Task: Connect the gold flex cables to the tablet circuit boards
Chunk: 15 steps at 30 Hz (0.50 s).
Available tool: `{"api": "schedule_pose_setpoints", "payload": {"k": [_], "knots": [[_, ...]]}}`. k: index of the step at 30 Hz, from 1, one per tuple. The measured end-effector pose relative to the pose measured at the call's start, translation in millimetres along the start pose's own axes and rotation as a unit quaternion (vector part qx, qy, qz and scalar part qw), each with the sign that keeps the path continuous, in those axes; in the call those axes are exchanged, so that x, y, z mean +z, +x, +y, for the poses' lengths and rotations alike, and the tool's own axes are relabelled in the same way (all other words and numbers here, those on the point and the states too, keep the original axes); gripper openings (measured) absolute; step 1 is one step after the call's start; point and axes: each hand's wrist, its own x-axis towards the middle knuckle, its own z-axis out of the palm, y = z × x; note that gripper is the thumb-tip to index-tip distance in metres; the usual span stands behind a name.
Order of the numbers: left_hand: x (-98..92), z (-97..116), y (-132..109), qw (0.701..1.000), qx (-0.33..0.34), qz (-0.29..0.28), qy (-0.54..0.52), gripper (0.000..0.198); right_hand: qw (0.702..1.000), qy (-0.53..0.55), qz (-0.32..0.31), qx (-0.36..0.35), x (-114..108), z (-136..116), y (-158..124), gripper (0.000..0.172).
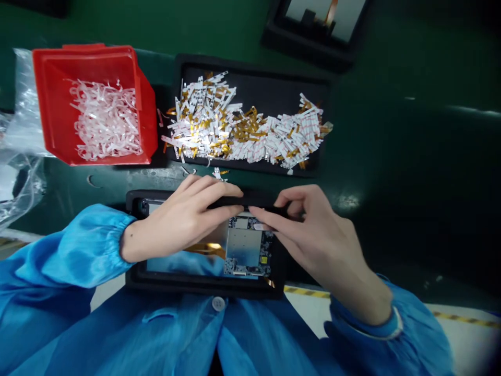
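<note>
My left hand and my right hand both pinch a thin black strip lying across the top of a black-framed device. The device sits face down, with a circuit board and metal shield showing in its open back. An orange flex cable runs beneath my left hand. My fingers hide part of the strip and the upper edge of the device. Just beyond my left fingertips, a few white-and-orange flex strips lie loose on the bench.
A black tray holds a heap of white-and-orange flex strips. A red bin holds white curled film scraps. Clear plastic lies at far left, another black frame at top, on a green bench.
</note>
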Motion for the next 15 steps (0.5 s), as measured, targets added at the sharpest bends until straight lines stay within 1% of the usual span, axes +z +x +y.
{"api": "schedule_pose_setpoints", "payload": {"k": [2,4,6,7,8,9,10,12,13,14,15], "knots": [[-1.7,1,0,0.999,0.027,-0.002,0.035,0.028,0.998,-0.039,-0.002,-0.058,-3,5,-2,0.032],[-4.6,1,2,0.997,0.042,-0.003,0.063,0.028,0.991,-0.054,-0.003,-0.120,-6,12,-3,0.030],[-7.7,2,5,0.996,0.045,-0.003,0.072,0.028,0.986,-0.010,-0.010,-0.164,-10,18,-2,0.029],[-8.7,2,7,0.997,0.043,-0.004,0.070,0.027,0.985,0.037,-0.008,-0.168,-13,20,-2,0.029],[-9.0,2,10,0.997,0.039,-0.004,0.064,0.026,0.983,0.101,0.003,-0.156,-15,23,-2,0.028],[-8.6,2,14,0.998,0.034,-0.005,0.053,0.026,0.974,0.177,0.034,-0.138,-17,25,-2,0.026],[-7.5,2,17,0.999,0.028,-0.007,0.038,0.025,0.956,0.253,0.083,-0.123,-19,26,-3,0.022],[-3.6,2,24,1.000,0.022,-0.016,0.000,0.027,0.907,0.358,0.196,-0.105,-19,28,-5,0.013],[-1.2,1,27,0.999,0.023,-0.019,-0.014,0.029,0.888,0.379,0.242,-0.100,-17,28,-5,0.014],[1.0,1,28,0.999,0.028,-0.022,-0.022,0.030,0.880,0.384,0.265,-0.087,-15,28,-5,0.019],[3.0,1,29,0.999,0.039,-0.022,-0.022,0.030,0.883,0.385,0.261,-0.063,-12,28,-4,0.025]]}}
